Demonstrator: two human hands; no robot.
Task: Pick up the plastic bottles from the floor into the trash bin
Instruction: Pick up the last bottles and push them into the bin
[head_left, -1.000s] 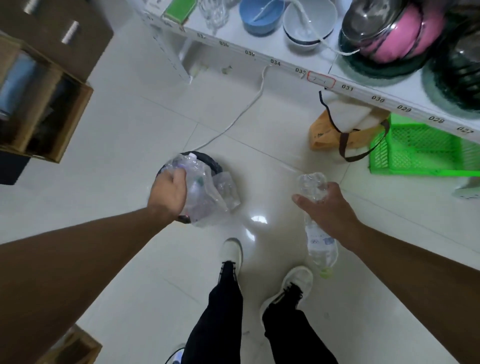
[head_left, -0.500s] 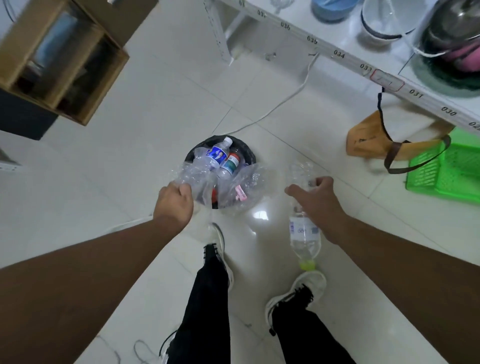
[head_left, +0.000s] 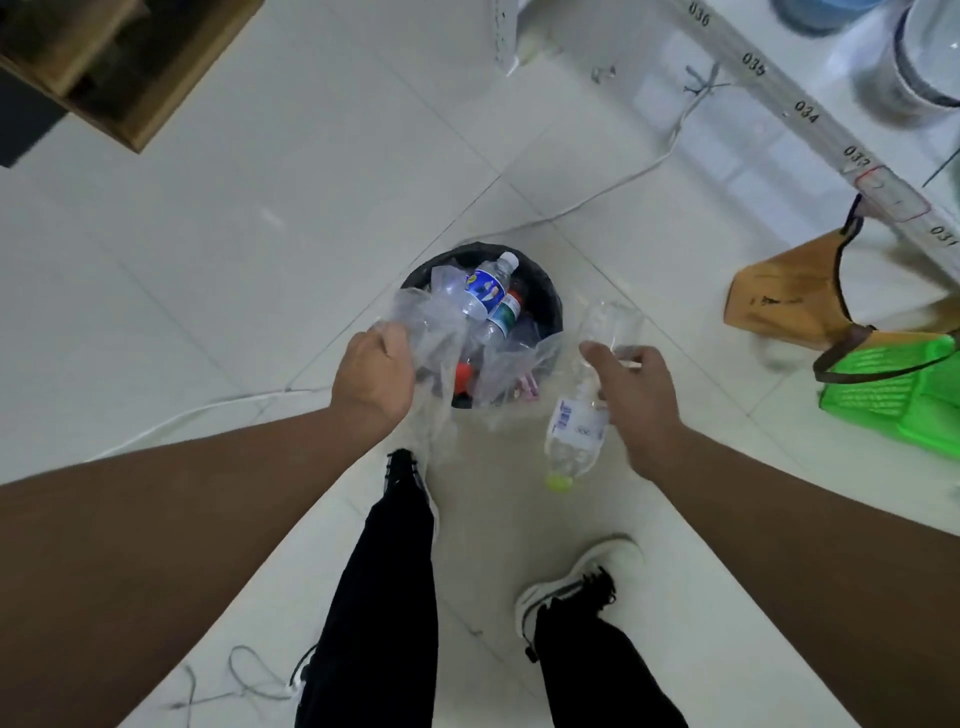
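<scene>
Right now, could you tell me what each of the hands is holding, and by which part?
The left hand grips crumpled clear plastic by its near edge, over the trash bin. The right hand holds a clear bottle around its middle, green cap down.

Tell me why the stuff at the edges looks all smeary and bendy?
In the head view, the camera is moving, so the brown bag, green basket and shelf numbers smear; the wide lens bends the forearms and shelf edge outward. The left hand, right hand and trash bin in the middle stay fairly sharp. Light is soft, with faint shadows on the floor.
</scene>
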